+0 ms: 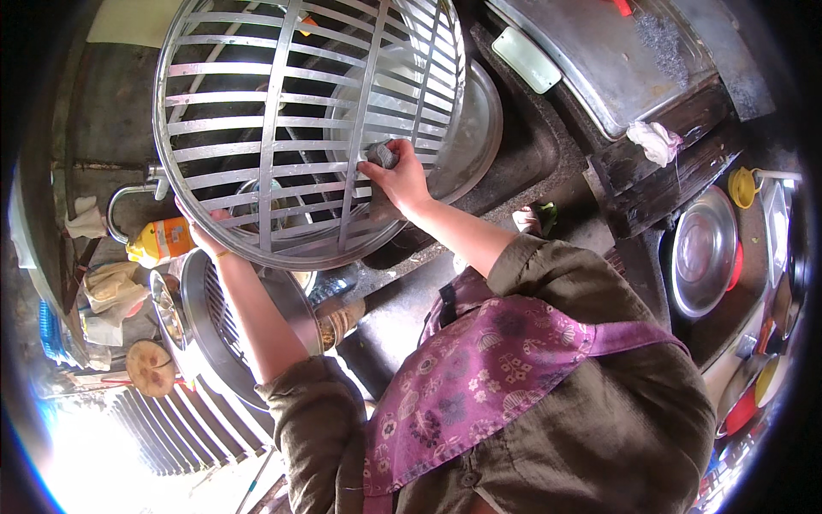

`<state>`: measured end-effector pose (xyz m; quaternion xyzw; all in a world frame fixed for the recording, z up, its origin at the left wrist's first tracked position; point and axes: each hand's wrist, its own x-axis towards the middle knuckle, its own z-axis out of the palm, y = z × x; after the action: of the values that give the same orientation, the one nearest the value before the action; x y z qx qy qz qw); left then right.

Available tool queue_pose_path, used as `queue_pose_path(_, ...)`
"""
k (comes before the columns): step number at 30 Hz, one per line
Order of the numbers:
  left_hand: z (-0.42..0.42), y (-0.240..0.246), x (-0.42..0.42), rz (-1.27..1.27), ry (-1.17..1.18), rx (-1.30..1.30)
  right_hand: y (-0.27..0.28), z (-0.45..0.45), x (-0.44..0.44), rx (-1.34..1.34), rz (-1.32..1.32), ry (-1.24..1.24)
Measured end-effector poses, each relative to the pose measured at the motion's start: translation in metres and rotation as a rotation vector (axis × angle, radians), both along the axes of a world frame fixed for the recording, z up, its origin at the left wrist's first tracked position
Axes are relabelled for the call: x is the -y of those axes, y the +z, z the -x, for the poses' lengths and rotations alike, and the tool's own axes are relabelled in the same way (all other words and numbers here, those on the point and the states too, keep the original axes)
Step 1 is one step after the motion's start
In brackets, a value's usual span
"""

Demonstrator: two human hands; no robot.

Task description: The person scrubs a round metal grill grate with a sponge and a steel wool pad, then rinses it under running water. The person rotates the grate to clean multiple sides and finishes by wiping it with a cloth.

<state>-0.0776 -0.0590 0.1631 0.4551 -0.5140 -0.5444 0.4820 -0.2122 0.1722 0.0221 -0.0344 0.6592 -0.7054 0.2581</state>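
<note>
A large round metal rack (272, 122) of crossed flat strips stands tilted in front of me. My left hand (209, 238) grips its lower left rim, with some fingers hidden behind the metal. Pinched in my right hand (403, 177) is a grey scrubbing pad (382, 155), pressed against an upright strip on the rack's right side. Behind the rack lies a wide metal basin (481, 132), partly seen through the gaps. A yellow-orange bottle (164, 241) stands just left of my left hand.
A curved faucet (131, 193) rises at the left. Below my left forearm sits a large round pot (199, 308). At upper right are a metal tray (616, 70), a pale rectangular object (526, 59) and a crumpled white cloth (652, 142). Another metal basin (705, 250) is far right.
</note>
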Motion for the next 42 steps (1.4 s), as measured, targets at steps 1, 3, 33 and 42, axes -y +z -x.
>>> queue_pose_path(1, 0.001, 0.000, -0.002, -0.003, 0.003, 0.003, 0.001, 0.001, 0.000, 0.000, -0.011, 0.005)
queue_pose_path(3, -0.004, -0.004, 0.004, 0.023, -0.041, 0.008, 0.005, 0.002, -0.001, 0.000, -0.032, 0.017)
queue_pose_path(33, -0.018, -0.032, 0.002, -0.016, 0.009, -0.163, -0.056, 0.268, -0.123, -1.275, -1.415, 0.045)
queue_pose_path(42, -0.119, -0.118, 0.002, 0.004, -0.081, -0.414, -0.034, 0.216, -0.109, -1.015, -0.874, 0.111)
